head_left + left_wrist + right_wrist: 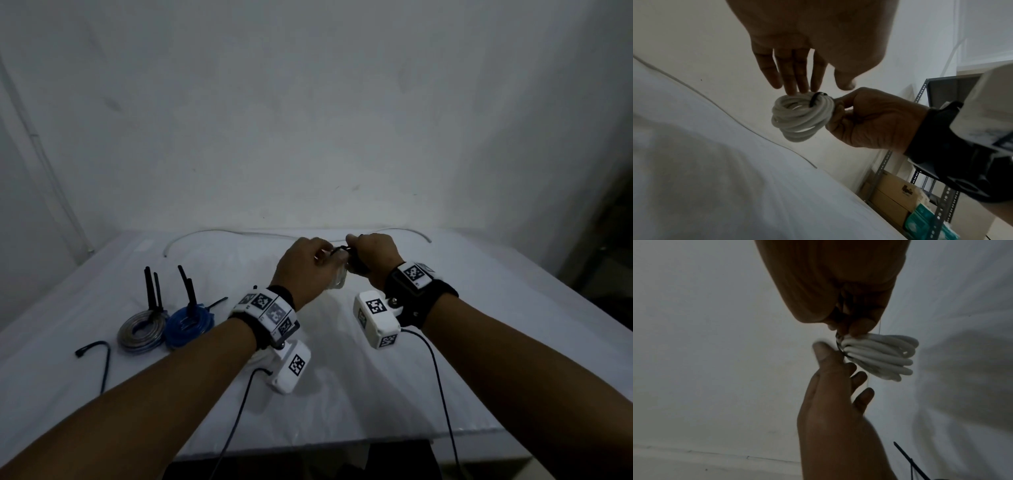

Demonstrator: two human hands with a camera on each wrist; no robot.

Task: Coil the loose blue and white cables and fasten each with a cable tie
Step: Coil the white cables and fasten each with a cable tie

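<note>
A small coil of white cable [799, 116] hangs in the air over the middle of the table [342, 394], with a black cable tie [816, 99] looped round it. My right hand [840, 110] grips the coil's side beside the tie; in the right wrist view its fingertips [857, 327] pinch the coil [881, 355] at the tie. My left hand [818, 88] has straight fingers whose tips touch the top of the coil; its thumb stands apart. In the head view both hands [308, 263] [368, 253] meet and hide most of the coil.
At the left lie a grey-white coil [142, 330] and a blue coil [188, 325], each tied, with black tie tails sticking up. A loose dark blue cable [102, 356] lies nearer me. A long white cable [274, 234] runs along the back edge. A metal shelf [920, 162] stands to the right.
</note>
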